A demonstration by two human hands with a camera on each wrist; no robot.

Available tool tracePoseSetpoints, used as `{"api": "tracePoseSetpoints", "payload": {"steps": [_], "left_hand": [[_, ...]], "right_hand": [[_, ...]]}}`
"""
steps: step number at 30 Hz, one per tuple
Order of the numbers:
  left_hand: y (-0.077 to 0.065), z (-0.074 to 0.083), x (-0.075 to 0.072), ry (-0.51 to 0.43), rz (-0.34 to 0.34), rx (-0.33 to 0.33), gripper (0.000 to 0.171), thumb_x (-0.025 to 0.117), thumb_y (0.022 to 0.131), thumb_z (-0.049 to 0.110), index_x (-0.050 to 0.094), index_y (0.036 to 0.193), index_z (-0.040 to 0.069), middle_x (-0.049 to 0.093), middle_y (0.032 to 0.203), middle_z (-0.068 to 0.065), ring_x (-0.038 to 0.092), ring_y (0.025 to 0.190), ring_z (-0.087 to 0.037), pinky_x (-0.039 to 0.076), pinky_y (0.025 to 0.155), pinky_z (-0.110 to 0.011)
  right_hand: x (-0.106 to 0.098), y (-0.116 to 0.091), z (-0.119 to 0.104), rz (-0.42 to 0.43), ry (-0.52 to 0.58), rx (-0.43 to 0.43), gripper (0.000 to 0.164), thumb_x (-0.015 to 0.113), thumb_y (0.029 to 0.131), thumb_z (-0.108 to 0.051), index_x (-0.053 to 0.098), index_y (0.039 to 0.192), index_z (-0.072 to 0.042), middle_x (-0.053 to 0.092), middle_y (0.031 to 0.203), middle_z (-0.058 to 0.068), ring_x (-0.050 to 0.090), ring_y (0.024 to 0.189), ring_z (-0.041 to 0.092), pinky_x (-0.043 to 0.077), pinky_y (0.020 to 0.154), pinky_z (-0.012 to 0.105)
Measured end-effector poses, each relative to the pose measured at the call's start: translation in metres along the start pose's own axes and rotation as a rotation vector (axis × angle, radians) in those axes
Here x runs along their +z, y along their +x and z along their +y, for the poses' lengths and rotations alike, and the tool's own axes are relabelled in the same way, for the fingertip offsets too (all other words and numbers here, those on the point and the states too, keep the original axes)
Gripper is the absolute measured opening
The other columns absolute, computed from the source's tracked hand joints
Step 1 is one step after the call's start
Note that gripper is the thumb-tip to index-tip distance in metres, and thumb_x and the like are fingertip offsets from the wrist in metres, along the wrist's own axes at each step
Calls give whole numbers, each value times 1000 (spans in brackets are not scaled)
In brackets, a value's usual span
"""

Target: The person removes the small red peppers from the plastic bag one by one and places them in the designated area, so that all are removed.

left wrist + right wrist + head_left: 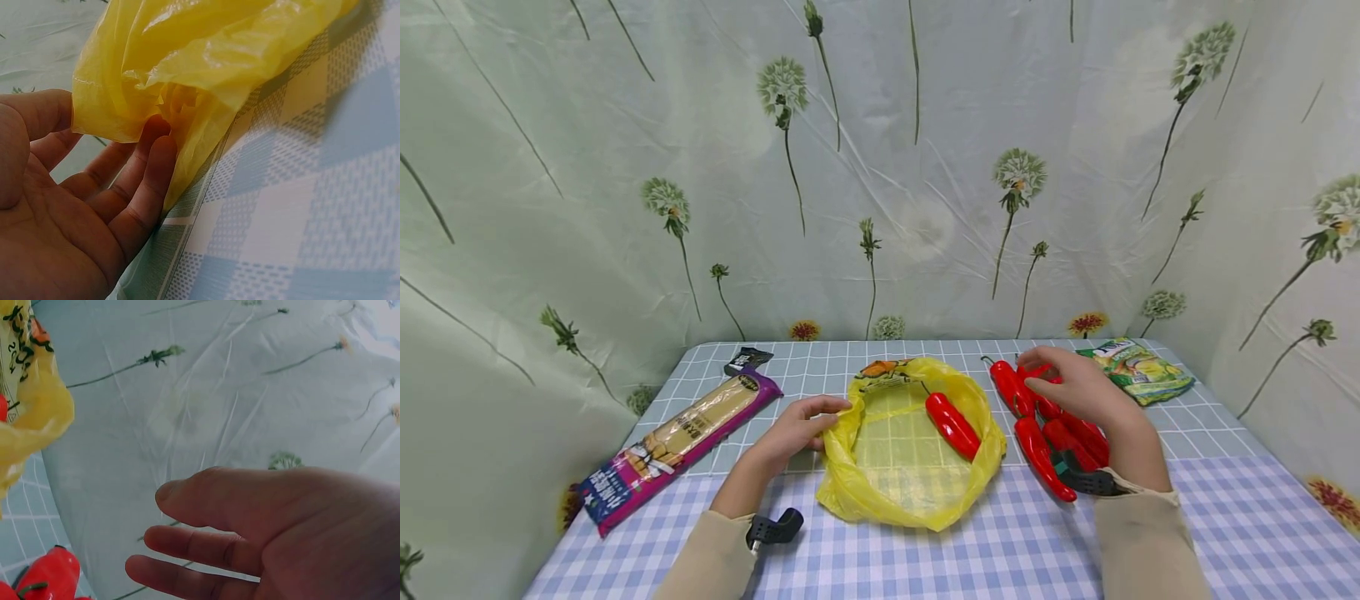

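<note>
A yellow plastic bag (917, 508) stands with its mouth spread wide, a single red chili pepper (952, 427) inside. My left hand (801, 429) holds the bag's left rim. Up close in the left wrist view, curled fingers (159, 164) meet the crumpled yellow film. Several more red peppers (1036, 454) lie in a pile to the right of the bag. Over that pile hovers my right hand (1078, 387), partly covering it. In the right wrist view its fingers (187, 575) and thumb extend with nothing between them.
On the left lies a long purple-edged packet (681, 446), with a small black wrapper (747, 360) behind it. A green and yellow packet (1138, 369) sits at the back right. Behind the checked tablecloth (880, 567) hangs a flower-patterned curtain (925, 208).
</note>
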State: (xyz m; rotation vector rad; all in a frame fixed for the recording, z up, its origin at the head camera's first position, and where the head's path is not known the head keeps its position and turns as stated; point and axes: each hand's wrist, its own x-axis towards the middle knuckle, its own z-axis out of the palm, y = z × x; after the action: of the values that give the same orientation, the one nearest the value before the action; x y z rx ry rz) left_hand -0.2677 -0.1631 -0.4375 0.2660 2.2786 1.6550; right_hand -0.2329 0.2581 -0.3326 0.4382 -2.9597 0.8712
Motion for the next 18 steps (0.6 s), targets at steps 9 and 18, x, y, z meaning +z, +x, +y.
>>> {"api": "tracePoseSetpoints", "payload": {"steps": [9, 18], "left_hand": [[-1, 0, 0, -1, 0, -2, 32, 54, 101, 19, 64, 131, 13, 58, 141, -12, 60, 89, -15, 53, 70, -22], [-1, 1, -2, 0, -9, -2, 33, 54, 101, 21, 64, 132, 13, 58, 142, -12, 59, 88, -15, 53, 69, -21]], "right_hand": [[13, 5, -22, 1, 20, -86, 28, 62, 95, -12, 64, 122, -6, 67, 122, 16, 64, 104, 29, 58, 86, 45], [27, 11, -39, 4, 30, -133, 28, 65, 94, -11, 65, 122, -7, 69, 120, 12, 66, 103, 27, 60, 84, 41]]}}
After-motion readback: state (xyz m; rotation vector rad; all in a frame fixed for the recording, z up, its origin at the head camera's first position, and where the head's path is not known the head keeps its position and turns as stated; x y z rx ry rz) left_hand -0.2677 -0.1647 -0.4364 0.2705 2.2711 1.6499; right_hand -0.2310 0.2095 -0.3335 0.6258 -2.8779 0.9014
